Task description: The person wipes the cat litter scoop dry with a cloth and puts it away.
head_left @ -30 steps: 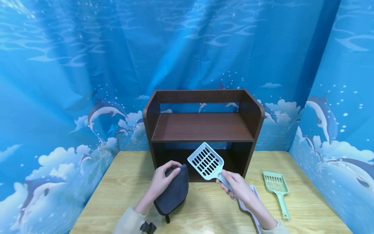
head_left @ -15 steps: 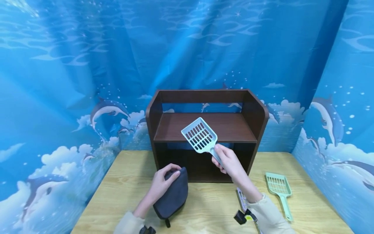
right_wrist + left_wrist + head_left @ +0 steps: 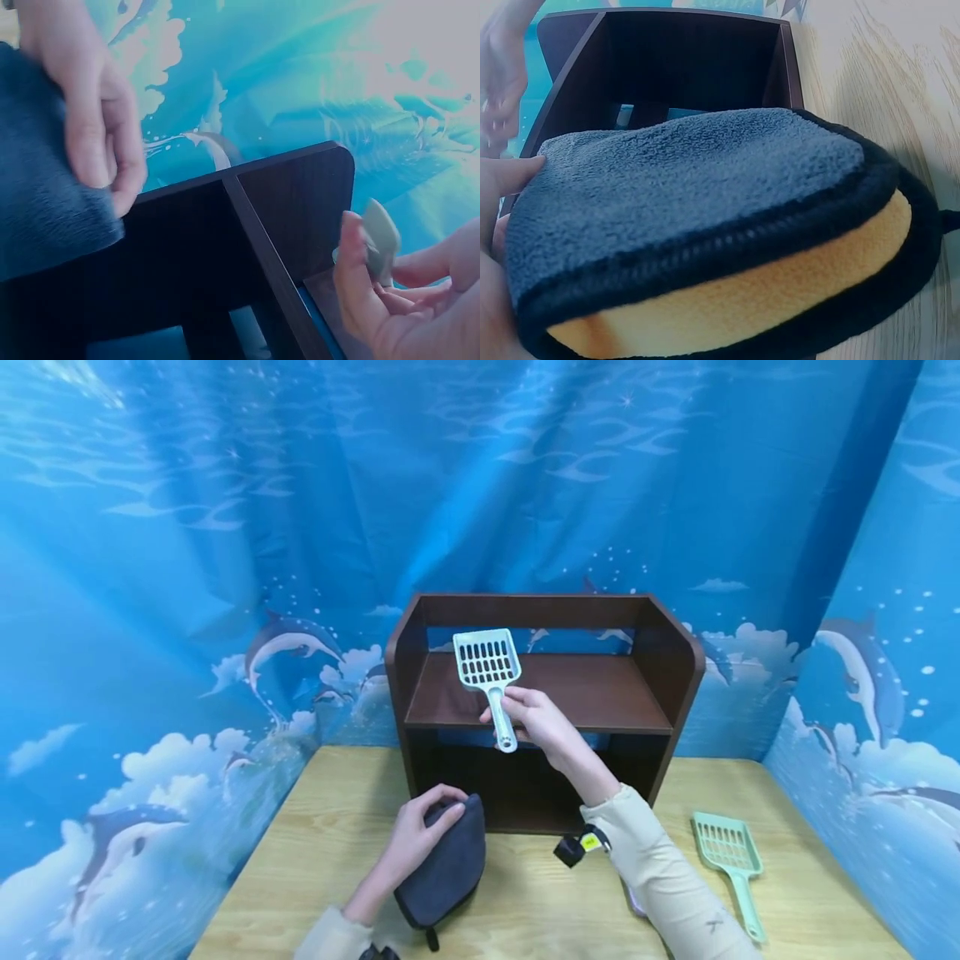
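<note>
My left hand (image 3: 429, 831) pinches a folded microfiber towel (image 3: 448, 868) by its upper edge, in front of the shelf's left side. In the left wrist view the towel (image 3: 697, 191) is dark grey outside and yellow within, with a black border and a small loop. My right hand (image 3: 542, 718) grips the handle of a pale blue litter scoop (image 3: 504, 727) in front of the upper shelf board, its slotted head up and to the left. Only part of that scoop's pale handle (image 3: 381, 238) shows between the fingers in the right wrist view.
A dark brown two-tier shelf (image 3: 540, 689) stands at the back of the wooden table (image 3: 315, 852). On the right lies a green litter scoop (image 3: 727, 847). A lilac item (image 3: 633, 900) is mostly hidden beneath my right sleeve. Blue dolphin-print curtains (image 3: 300, 485) surround the table.
My right hand has lifted the pale blue scoop up and leftward, from low in front of the shelf to upper-board height, and its handle has turned downward. The left hand keeps holding the towel.
</note>
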Motion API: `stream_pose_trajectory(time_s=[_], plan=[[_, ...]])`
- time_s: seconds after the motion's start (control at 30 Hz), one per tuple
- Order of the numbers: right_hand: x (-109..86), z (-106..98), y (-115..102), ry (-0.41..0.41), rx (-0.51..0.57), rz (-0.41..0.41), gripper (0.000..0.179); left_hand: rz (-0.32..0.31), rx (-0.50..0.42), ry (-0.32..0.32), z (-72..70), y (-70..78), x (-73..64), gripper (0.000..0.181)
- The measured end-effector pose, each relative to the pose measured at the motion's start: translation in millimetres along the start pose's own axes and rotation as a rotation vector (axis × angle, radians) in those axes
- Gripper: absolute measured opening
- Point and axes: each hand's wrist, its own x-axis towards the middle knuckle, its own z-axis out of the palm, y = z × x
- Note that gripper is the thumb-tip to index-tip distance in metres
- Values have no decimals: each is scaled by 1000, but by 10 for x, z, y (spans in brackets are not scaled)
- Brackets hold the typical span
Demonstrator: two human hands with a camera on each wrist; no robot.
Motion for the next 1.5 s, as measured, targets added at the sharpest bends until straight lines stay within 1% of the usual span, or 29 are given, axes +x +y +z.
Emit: stream_pose_trajectory(time_s=[0.13,0.3,0.5,0.6,0.77,0.9,0.97,1.03,1.1,1.2,1.33,1.5], plan=[[207,32,-20,-44,16,28,40,4,-1,1,-5,2,-11,10],[420,69,-7,-46,-9,79,38,-6,-4,-21,-17,15,-21,10],[601,81,13,-50,50,147,37,-16,-13,-25,-23,24,-34,10],[658,82,23,-48,47,168,38,-12,-14,-25,-21,26,-39,11],[720,92,30,-40,-17,169,37,-3,3,2,-15,59,-46,12],[757,87,21,-28,-107,149,33,-14,28,19,-19,163,-50,11],[765,83,4,-13,-156,140,31,-21,32,18,-28,232,-51,11],[748,67,-10,11,-191,131,30,-23,29,16,-25,264,-49,11],[700,37,-21,50,-214,117,30,-15,28,12,-11,255,-45,11],[599,-18,-22,112,-232,58,35,-3,20,14,4,173,-31,12],[414,-100,-9,177,-226,-72,41,12,-2,12,11,86,-15,12],[133,-237,48,188,-196,-236,39,23,-26,-7,26,95,-20,12]])
